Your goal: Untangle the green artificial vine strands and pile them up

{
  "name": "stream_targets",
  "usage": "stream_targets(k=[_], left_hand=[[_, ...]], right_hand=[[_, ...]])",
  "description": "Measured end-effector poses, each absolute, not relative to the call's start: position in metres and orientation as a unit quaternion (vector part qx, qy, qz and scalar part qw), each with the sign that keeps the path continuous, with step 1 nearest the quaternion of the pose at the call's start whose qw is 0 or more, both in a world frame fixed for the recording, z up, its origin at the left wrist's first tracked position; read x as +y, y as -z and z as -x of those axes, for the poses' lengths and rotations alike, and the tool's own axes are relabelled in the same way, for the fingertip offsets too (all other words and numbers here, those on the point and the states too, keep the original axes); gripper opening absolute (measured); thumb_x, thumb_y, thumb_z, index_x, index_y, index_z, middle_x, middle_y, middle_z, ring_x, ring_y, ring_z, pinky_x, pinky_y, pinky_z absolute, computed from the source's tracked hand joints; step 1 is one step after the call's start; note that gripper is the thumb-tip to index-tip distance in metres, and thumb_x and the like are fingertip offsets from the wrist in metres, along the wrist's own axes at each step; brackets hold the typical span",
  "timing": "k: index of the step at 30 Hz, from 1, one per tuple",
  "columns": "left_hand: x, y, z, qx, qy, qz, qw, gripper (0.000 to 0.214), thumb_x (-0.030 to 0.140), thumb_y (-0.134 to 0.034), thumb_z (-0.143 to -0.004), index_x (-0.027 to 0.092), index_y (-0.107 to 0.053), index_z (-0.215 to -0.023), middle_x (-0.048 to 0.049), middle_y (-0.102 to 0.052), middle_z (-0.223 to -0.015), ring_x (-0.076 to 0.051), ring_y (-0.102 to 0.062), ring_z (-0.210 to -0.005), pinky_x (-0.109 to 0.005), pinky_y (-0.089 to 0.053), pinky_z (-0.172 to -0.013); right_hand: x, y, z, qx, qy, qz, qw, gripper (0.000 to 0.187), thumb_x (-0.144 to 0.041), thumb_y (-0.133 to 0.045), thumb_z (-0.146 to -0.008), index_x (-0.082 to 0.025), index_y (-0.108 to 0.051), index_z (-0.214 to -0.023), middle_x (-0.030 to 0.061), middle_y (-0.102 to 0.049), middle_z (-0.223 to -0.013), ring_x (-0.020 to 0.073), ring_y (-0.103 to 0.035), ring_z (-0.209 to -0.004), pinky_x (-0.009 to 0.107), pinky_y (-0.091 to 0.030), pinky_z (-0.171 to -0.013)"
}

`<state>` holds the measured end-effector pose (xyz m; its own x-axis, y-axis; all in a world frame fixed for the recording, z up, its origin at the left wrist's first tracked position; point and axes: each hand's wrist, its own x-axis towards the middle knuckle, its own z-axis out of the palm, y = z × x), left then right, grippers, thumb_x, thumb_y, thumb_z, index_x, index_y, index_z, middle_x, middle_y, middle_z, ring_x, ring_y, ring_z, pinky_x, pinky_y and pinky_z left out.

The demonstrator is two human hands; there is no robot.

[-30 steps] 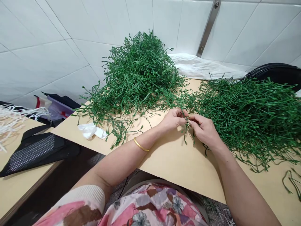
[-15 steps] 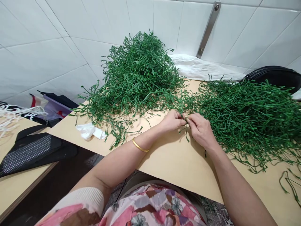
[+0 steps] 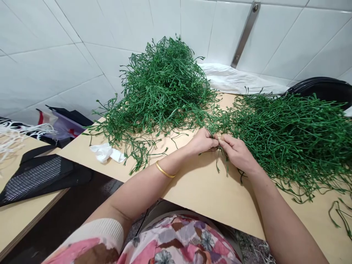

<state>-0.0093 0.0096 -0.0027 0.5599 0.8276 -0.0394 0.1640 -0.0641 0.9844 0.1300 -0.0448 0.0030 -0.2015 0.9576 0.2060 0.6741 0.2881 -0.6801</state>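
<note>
My left hand (image 3: 202, 141) and my right hand (image 3: 237, 153) meet fingertip to fingertip over a tan board table (image 3: 209, 190). Both pinch the same thin green plastic stems (image 3: 219, 161), whose ends hang down between the hands. A gold bangle (image 3: 165, 171) circles my left wrist. A tall heap of green plastic stems (image 3: 163, 88) rises behind my left hand. A second, flatter spread of green stems (image 3: 291, 135) lies just right of my right hand.
White crumpled plastic (image 3: 106, 152) lies near the table's left edge. A black mesh item (image 3: 35, 178) sits on a lower table at left, with white strands (image 3: 16, 135) beyond it. A white sheet (image 3: 236, 79) and a black object (image 3: 321, 88) lie against the tiled wall.
The hands stay together at the same spot; the fingers shift slightly on the stems, and the hanging ends swing a little. The view has drifted slightly.
</note>
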Motion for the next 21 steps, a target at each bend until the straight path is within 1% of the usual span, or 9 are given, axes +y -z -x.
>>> stream_targets(k=[3,5,6,9,13,15,17,19,21], left_hand=[[0.010,-0.004,0.011,0.331,-0.288,-0.614,0.657,0.006,0.008,-0.047,-0.053,0.013,-0.050,-0.052,0.0037,-0.046,-0.043,-0.007,-0.042,-0.040,-0.021,-0.034,-0.043],[0.009,-0.006,0.010,0.316,-0.286,-0.584,0.691,0.009,0.004,-0.048,-0.053,0.012,-0.050,-0.051,0.0026,-0.048,-0.043,-0.007,-0.044,-0.039,-0.022,-0.036,-0.043],[0.009,-0.006,0.010,0.320,-0.286,-0.563,0.706,0.010,0.003,-0.048,-0.053,0.012,-0.049,-0.051,0.0017,-0.050,-0.044,-0.008,-0.046,-0.039,-0.022,-0.037,-0.043],[0.008,-0.005,0.008,0.349,-0.297,-0.492,0.740,0.013,0.000,-0.049,-0.055,0.012,-0.050,-0.056,-0.0012,-0.055,-0.048,-0.010,-0.051,-0.042,-0.023,-0.040,-0.044],[0.011,0.001,0.007,0.368,-0.327,-0.458,0.740,0.013,0.000,-0.053,-0.060,0.012,-0.053,-0.063,-0.0013,-0.055,-0.049,-0.010,-0.051,-0.044,-0.023,-0.041,-0.046],[0.011,0.003,0.007,0.369,-0.345,-0.471,0.723,0.012,0.001,-0.056,-0.061,0.012,-0.053,-0.062,0.0003,-0.052,-0.047,-0.009,-0.049,-0.042,-0.023,-0.040,-0.045],[0.010,0.004,0.007,0.372,-0.353,-0.501,0.697,0.010,0.005,-0.060,-0.061,0.012,-0.053,-0.058,0.0011,-0.050,-0.045,-0.007,-0.046,-0.041,-0.023,-0.037,-0.045],[0.007,0.002,0.007,0.372,-0.350,-0.531,0.676,0.012,0.008,-0.061,-0.062,0.011,-0.053,-0.054,0.0010,-0.049,-0.045,-0.006,-0.044,-0.041,-0.022,-0.034,-0.045],[0.005,0.001,0.007,0.370,-0.350,-0.548,0.664,0.014,0.008,-0.060,-0.062,0.011,-0.053,-0.051,0.0016,-0.048,-0.044,-0.005,-0.042,-0.041,-0.021,-0.032,-0.045]], right_hand=[[-0.047,-0.007,-0.132,-0.658,-0.401,0.493,0.404,0.030,-0.037,-0.044,-0.084,-0.019,-0.038,-0.060,-0.0043,-0.032,-0.056,0.0090,-0.030,-0.051,0.023,-0.024,-0.048],[-0.048,-0.011,-0.133,-0.591,-0.475,0.439,0.482,0.029,-0.038,-0.046,-0.083,-0.020,-0.040,-0.062,-0.0052,-0.032,-0.055,0.0083,-0.031,-0.049,0.023,-0.025,-0.047],[-0.048,-0.014,-0.133,-0.559,-0.491,0.418,0.521,0.028,-0.038,-0.048,-0.083,-0.020,-0.041,-0.064,-0.0055,-0.032,-0.055,0.0080,-0.032,-0.049,0.023,-0.027,-0.047],[-0.046,-0.020,-0.137,-0.495,-0.453,0.411,0.618,0.024,-0.037,-0.054,-0.080,-0.019,-0.044,-0.066,-0.0059,-0.035,-0.056,0.0066,-0.035,-0.048,0.022,-0.031,-0.048],[-0.046,-0.024,-0.142,-0.474,-0.306,0.445,0.695,0.027,-0.039,-0.057,-0.078,-0.019,-0.044,-0.065,-0.0079,-0.032,-0.052,0.0047,-0.030,-0.042,0.022,-0.032,-0.046],[-0.053,-0.026,-0.139,-0.488,-0.224,0.466,0.703,0.024,-0.037,-0.059,-0.077,-0.020,-0.045,-0.067,-0.0085,-0.033,-0.049,0.0052,-0.032,-0.041,0.022,-0.032,-0.045],[-0.062,-0.028,-0.133,-0.527,-0.127,0.502,0.674,0.016,-0.031,-0.061,-0.076,-0.020,-0.051,-0.072,-0.0066,-0.042,-0.052,0.0063,-0.038,-0.044,0.022,-0.033,-0.045],[-0.069,-0.027,-0.124,-0.597,-0.035,0.522,0.608,0.007,-0.025,-0.060,-0.077,-0.020,-0.057,-0.079,-0.0027,-0.054,-0.063,0.0080,-0.046,-0.051,0.023,-0.037,-0.048],[-0.071,-0.024,-0.117,-0.680,0.022,0.514,0.523,0.010,-0.021,-0.054,-0.080,-0.021,-0.060,-0.088,0.0018,-0.061,-0.078,0.0111,-0.055,-0.064,0.024,-0.043,-0.058]])
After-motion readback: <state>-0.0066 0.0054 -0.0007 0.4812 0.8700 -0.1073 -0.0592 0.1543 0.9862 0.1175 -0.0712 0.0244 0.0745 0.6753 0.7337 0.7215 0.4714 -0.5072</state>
